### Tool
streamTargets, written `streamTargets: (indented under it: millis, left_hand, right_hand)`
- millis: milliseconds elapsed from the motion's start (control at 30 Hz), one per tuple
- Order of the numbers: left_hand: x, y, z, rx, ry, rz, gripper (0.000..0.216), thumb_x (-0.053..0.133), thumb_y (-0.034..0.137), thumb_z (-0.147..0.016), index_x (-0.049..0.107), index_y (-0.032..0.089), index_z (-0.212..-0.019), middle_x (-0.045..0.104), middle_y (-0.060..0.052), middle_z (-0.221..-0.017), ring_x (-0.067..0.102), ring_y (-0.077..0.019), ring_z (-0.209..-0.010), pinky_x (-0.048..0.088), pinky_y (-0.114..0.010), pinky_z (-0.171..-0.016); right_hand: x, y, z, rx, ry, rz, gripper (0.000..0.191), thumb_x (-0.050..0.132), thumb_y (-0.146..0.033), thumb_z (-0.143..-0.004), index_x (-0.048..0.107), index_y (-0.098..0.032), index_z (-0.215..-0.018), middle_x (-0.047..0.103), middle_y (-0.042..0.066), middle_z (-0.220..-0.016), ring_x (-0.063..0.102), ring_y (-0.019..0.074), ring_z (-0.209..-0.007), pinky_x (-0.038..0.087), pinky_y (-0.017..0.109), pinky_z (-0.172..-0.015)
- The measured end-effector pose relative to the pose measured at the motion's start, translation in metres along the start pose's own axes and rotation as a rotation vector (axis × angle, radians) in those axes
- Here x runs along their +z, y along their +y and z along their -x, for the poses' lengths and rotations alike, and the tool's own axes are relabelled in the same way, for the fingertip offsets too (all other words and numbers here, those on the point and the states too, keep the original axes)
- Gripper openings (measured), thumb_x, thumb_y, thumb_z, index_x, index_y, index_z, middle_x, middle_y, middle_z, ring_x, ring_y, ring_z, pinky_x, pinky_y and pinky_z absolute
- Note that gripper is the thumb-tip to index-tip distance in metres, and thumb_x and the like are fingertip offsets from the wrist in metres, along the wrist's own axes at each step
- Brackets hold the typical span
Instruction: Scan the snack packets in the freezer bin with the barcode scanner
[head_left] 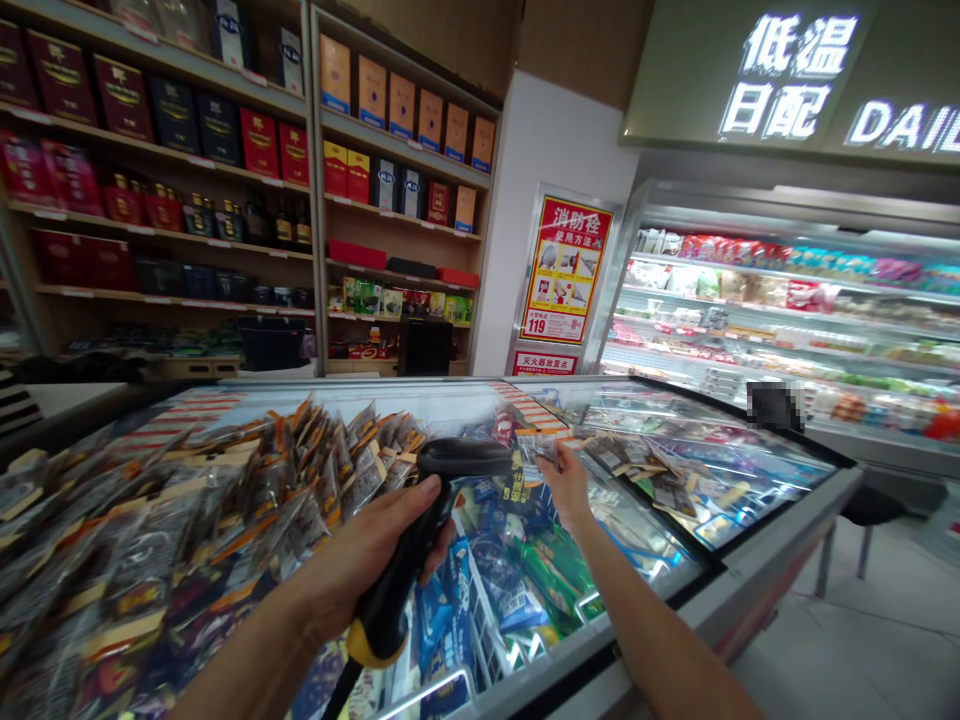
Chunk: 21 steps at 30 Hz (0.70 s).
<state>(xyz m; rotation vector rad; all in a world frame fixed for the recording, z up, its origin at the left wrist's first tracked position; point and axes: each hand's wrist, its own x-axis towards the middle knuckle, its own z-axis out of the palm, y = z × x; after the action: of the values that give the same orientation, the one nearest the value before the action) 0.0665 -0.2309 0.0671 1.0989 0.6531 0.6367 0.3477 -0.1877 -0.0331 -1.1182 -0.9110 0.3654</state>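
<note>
Two hands busy: left hand [367, 555] gripping barcode scanner [420, 530], right hand [566, 485] pinching snack packet [534, 447] over chest freezer [780, 530].

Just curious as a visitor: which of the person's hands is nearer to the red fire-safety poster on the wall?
Right. The right hand reaches into the freezer just below the red poster; the left hand, holding the barcode scanner, is lower and farther left.
</note>
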Motion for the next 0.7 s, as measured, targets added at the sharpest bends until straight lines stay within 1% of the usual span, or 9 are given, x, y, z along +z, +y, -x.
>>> streamTargets:
  millis: [100, 233, 400, 533, 600, 700]
  left_hand:
    - [0.0, 0.002, 0.003, -0.011, 0.005, 0.041, 0.035, 0.056, 0.046, -0.067, 0.06, 0.013, -0.081, 0.061, -0.003, -0.058, 0.049, -0.0074, -0.043, 0.04, -0.017, -0.042]
    - [0.001, 0.001, 0.004, -0.017, -0.006, 0.061, 0.036, 0.056, 0.046, -0.067, 0.06, 0.012, -0.078, 0.06, -0.002, -0.056, 0.05, -0.0073, -0.043, 0.04, -0.017, -0.041]
    - [0.005, -0.004, 0.001, 0.007, 0.006, 0.039, 0.034, 0.056, 0.046, -0.067, 0.059, 0.013, -0.075, 0.06, -0.002, -0.06, 0.051, -0.0076, -0.046, 0.04, -0.017, -0.043]
    - [0.001, -0.001, -0.002, 0.048, 0.048, -0.019, 0.034, 0.054, 0.046, -0.069, 0.058, 0.012, -0.071, 0.059, -0.002, -0.059, 0.05, -0.0073, -0.045, 0.04, -0.017, -0.043]
    - [-0.004, 0.003, -0.003, 0.081, 0.094, -0.053, 0.034, 0.053, 0.046, -0.07, 0.057, 0.012, -0.066, 0.058, -0.001, -0.056, 0.049, -0.0069, -0.043, 0.04, -0.017, -0.041]
    - [-0.013, 0.01, -0.003, 0.104, 0.182, -0.085, 0.032, 0.053, 0.045, -0.07, 0.055, 0.013, -0.063, 0.056, 0.0, -0.052, 0.048, -0.0063, -0.042, 0.039, -0.015, -0.039]
  right_hand:
    - [0.0, 0.001, 0.0, -0.015, -0.003, 0.0, 0.043, 0.061, -0.029, -0.058, 0.051, -0.015, -0.097, 0.062, 0.006, -0.096, 0.056, 0.0182, -0.088, 0.041, 0.035, -0.082]
    - [-0.001, 0.003, 0.001, -0.019, -0.02, 0.016, 0.041, 0.058, -0.03, -0.061, 0.051, -0.015, -0.098, 0.062, 0.007, -0.096, 0.056, 0.0181, -0.087, 0.042, 0.034, -0.08]
    - [-0.002, 0.004, 0.001, -0.016, -0.003, 0.048, 0.045, 0.058, -0.031, -0.06, 0.05, -0.014, -0.101, 0.061, 0.007, -0.099, 0.056, 0.0188, -0.088, 0.043, 0.033, -0.078]
    - [-0.001, 0.007, -0.001, 0.01, -0.006, 0.065, 0.048, 0.055, -0.033, -0.061, 0.049, -0.013, -0.104, 0.061, 0.008, -0.1, 0.056, 0.0196, -0.088, 0.044, 0.032, -0.076]
    - [0.003, 0.009, -0.004, 0.015, 0.003, 0.131, 0.052, 0.052, -0.033, -0.063, 0.046, -0.012, -0.111, 0.06, 0.009, -0.101, 0.057, 0.0201, -0.087, 0.045, 0.032, -0.074]
    - [0.019, 0.009, -0.007, -0.04, -0.004, 0.357, 0.055, 0.047, -0.029, -0.068, 0.04, -0.013, -0.119, 0.06, 0.009, -0.103, 0.056, 0.0205, -0.09, 0.044, 0.032, -0.076]
